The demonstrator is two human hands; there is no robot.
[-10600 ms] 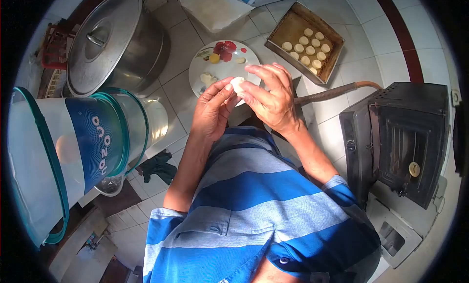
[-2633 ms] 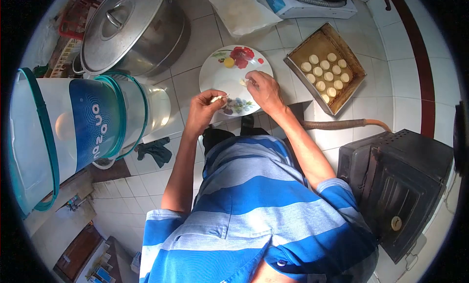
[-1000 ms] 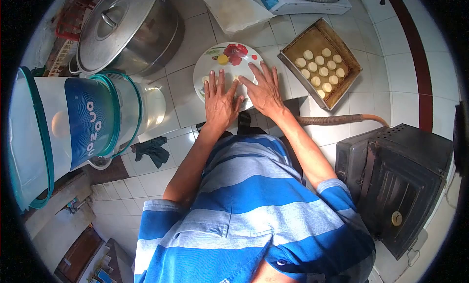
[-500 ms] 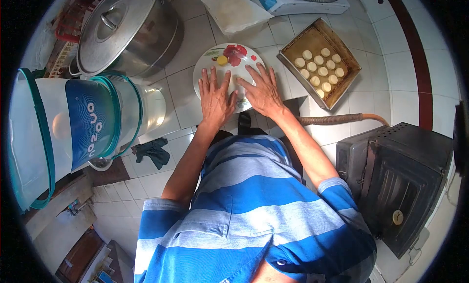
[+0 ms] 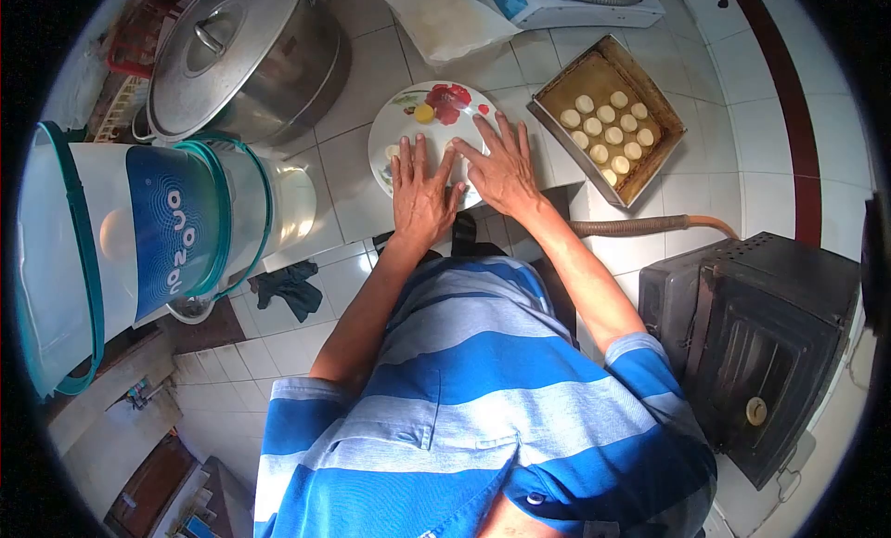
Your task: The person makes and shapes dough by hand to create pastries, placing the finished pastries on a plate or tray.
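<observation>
On the floral plate (image 5: 384, 128), the left hand (image 5: 422, 208) and right hand (image 5: 506, 178) lie open, fingers spread, gripping nothing. Pale dough (image 5: 393, 152) shows at the left fingertips, more just by the right index finger. Light, even pressure from flat fingers should shape it cleanly, well clear of the yellow disc (image 5: 424, 114) at the plate's far side; the square baking pan (image 5: 594, 69) sits right of the plate

Both forearms reach forward from the body and come closer together towards the front edge of the tiled counter (image 5: 348, 185). The left hand (image 5: 422, 202) and the right hand (image 5: 502, 178) are side by side, backs upward, with fingers extended and partly spread.
</observation>
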